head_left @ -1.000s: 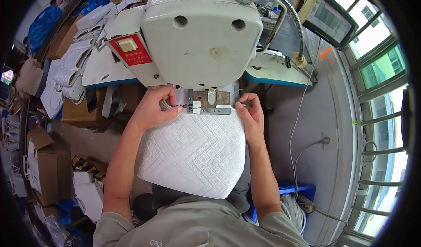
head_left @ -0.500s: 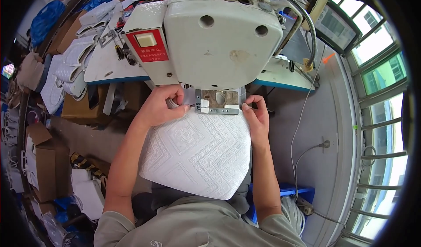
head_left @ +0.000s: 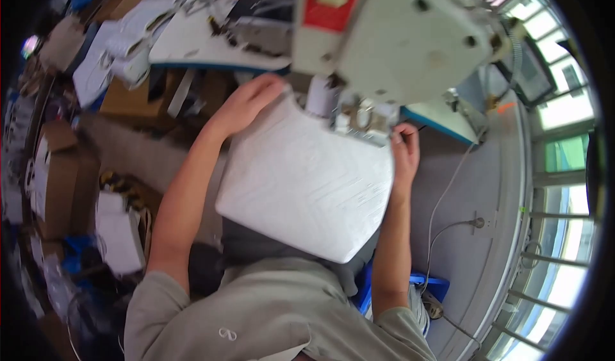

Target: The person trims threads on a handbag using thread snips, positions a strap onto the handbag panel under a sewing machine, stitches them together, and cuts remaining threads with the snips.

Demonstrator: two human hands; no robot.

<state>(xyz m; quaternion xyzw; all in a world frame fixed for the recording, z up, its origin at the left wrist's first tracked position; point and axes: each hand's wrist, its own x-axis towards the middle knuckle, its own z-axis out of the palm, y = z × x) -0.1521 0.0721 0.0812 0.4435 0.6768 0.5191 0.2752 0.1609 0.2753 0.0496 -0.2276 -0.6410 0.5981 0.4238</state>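
Note:
A white embossed bag (head_left: 307,181), its pattern smeared by motion, spreads above my lap with its upper edge at the sewing machine (head_left: 410,47). My left hand (head_left: 250,106) is closed on the bag's upper left corner, the thumb hidden. At the upper right edge, my right hand (head_left: 405,153) pinches the bag just beside the metal clamp (head_left: 362,123). That clamp frame sits over the bag's upper edge, under the machine head. Whether it presses on the bag, I cannot tell.
A red emergency stop panel (head_left: 331,3) is on the machine's left side. White bags (head_left: 131,47) are piled at the left beside a worktable (head_left: 192,44). Cardboard boxes (head_left: 64,181) stand lower left. On the right are a wall with a plugged cable (head_left: 477,222) and barred windows.
The view has turned, putting the machine further right and higher. My left hand has moved away from the clamp to the bag's corner. My right hand stays at the right edge by the clamp.

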